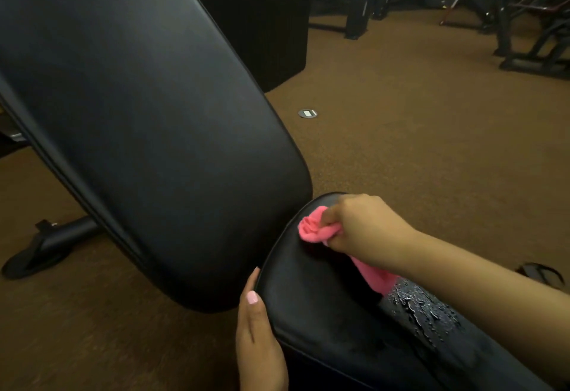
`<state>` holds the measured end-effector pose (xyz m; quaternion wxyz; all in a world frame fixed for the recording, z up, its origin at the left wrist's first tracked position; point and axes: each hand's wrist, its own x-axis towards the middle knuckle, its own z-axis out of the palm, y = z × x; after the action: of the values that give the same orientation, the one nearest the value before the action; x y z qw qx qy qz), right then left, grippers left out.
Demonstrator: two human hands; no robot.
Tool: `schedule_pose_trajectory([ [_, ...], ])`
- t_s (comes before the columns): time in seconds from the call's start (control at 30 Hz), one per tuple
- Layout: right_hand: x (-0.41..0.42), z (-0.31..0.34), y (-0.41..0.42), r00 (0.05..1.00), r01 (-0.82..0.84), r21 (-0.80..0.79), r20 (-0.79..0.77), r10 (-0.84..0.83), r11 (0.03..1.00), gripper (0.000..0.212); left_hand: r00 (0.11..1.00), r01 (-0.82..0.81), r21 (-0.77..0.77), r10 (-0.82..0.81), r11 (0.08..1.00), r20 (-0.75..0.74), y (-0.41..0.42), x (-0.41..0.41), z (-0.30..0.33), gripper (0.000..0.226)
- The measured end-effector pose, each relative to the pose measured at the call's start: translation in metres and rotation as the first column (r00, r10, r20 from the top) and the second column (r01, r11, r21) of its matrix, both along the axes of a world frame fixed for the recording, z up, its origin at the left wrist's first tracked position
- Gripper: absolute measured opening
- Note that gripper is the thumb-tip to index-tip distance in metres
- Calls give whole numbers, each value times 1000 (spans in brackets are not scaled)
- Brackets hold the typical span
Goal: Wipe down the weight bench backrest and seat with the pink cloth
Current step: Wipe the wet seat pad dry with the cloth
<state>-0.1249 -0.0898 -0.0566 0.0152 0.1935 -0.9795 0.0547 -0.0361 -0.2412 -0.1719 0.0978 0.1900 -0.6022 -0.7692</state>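
Observation:
The black padded backrest (pixel 148 119) slants across the left half of the view, tilted up and away. Below its lower end lies the black seat pad (pixel 320 313), with wet droplets (pixel 428 310) on its right part. My right hand (pixel 364 227) is closed around the bunched pink cloth (pixel 311 228) and presses it on the seat's far end, near the gap to the backrest. A tail of the cloth hangs under my wrist. My left hand (pixel 259 341) rests against the seat's left edge, thumb up along the rim.
Brown speckled floor (pixel 416 131) spreads to the right and behind. The bench's black foot (pixel 40 251) sits at lower left. A dark column (pixel 262 20) stands behind the backrest, more gym machines (pixel 524 20) at upper right, and a round floor socket (pixel 307 113) in between.

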Motion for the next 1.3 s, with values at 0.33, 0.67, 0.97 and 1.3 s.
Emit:
schedule_pose_trajectory([
  [0.33, -3, 1, -2, 1000, 13, 5, 14, -14, 1000, 27, 999, 29, 34, -30, 999, 14, -2, 1, -2, 37],
  [0.67, 24, -5, 8, 996, -85, 22, 30, 85, 996, 34, 996, 85, 113, -88, 990, 16, -7, 3, 1, 36],
  [0.97, 82, -1, -14, 948, -282, 26, 163, 275, 959, 29, 983, 144, 202, -163, 969, 79, -10, 1, -2, 33],
  [1.3, 79, -9, -25, 984, -177, 72, -8, 178, 982, 32, 978, 192, 181, -203, 965, 47, -10, 4, 6, 35],
])
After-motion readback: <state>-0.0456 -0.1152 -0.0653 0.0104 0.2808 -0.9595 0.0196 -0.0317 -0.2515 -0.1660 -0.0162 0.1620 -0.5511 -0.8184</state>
